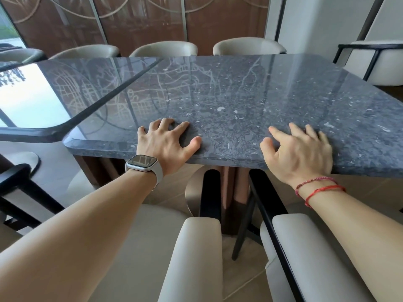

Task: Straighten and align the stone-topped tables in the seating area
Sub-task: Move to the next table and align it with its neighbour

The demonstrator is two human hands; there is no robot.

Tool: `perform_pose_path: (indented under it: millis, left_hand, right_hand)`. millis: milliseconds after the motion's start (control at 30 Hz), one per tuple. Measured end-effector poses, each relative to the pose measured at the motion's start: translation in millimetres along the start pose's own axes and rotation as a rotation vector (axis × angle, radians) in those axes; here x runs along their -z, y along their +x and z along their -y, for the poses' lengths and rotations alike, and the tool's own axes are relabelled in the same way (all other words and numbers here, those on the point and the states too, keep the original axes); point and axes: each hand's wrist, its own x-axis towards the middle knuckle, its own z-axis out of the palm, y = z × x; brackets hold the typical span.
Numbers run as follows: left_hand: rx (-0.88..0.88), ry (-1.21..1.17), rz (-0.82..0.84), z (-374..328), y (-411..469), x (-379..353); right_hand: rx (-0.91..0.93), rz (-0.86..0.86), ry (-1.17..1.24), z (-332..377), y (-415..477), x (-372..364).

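Note:
A grey speckled stone-topped table [250, 94] fills the middle of the view, turned at an angle so its left near corner pokes toward a second stone-topped table [65, 88] on the left. A narrow dark gap runs between the two tops. My left hand [168, 140], with a watch on the wrist, lies on the near edge with fingers spread and bent, fingertips pressing the stone. My right hand [301, 149], with red string bracelets on the wrist, rests on the same edge further right, fingers spread on the top.
Two cream chairs with black frames stand right below me, one [196, 253] at centre and one [309, 258] at right. Three cream chair backs [165, 47] line the far side. Another chair [375, 62] stands far right. The table's round metal base [196, 188] shows beneath.

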Motion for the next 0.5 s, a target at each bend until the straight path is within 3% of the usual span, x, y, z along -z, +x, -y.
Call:
perform_pose_path:
  millis: [500]
  left_hand:
    - [-0.004,0.001,0.023,0.8,21.4,-6.8]
  right_hand:
    - [0.003,-0.035,0.014,2.1,18.1,-11.7]
